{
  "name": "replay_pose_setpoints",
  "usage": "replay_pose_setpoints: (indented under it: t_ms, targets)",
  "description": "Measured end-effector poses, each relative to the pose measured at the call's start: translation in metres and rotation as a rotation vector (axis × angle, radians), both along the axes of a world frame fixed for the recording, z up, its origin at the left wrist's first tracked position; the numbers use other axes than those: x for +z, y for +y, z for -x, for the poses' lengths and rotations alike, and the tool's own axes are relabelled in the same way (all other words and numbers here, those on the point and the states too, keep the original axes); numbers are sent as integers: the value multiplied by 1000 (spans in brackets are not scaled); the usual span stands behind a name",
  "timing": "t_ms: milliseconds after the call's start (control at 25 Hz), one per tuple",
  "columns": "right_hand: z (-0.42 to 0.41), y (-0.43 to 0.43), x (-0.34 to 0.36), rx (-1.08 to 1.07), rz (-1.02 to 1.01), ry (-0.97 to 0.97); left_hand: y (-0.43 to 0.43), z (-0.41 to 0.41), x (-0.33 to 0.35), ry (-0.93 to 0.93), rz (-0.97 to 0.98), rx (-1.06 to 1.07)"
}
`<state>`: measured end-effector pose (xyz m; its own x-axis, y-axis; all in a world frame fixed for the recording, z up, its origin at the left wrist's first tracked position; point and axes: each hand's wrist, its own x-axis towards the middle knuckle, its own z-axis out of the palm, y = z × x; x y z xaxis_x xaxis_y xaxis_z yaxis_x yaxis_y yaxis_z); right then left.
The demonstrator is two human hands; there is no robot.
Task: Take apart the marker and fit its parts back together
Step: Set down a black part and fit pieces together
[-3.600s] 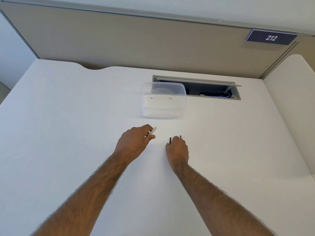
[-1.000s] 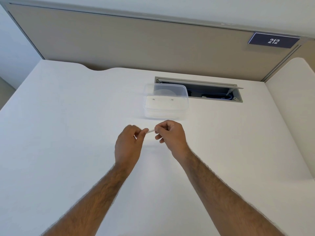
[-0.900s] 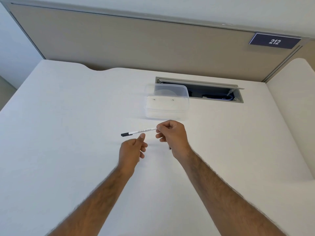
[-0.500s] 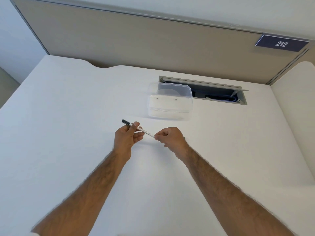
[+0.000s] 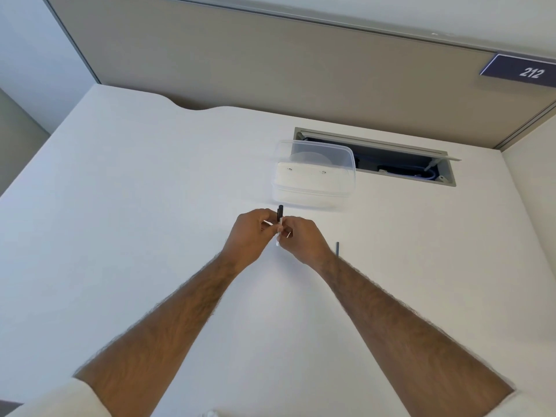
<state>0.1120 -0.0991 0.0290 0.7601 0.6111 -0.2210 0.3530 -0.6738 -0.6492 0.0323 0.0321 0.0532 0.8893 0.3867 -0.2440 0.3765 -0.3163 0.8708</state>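
Thin white marker barrel with black tip held near-upright above the desk, pinched by left hand and right hand. Slim dark rod lies just right of right wrist, nearer that hand.

Marker between both hands above desk; container behind; thin rod right, on desk.
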Motion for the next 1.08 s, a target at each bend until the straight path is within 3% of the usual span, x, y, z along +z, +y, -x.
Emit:
replay_pose_setpoints:
  t_ms: [200, 640, 1080]
  targets:
    - [6, -6, -6, 39, -5, -130, -2, 6, -1, -32, -74, -46]
    - [14, -14, -5, 7, 53, -114, -13, 2, -4, 16, -296, -138]
    - [12, -16, -2, -78, -95, -87, -16, 4, -2, -57, -187, -91]
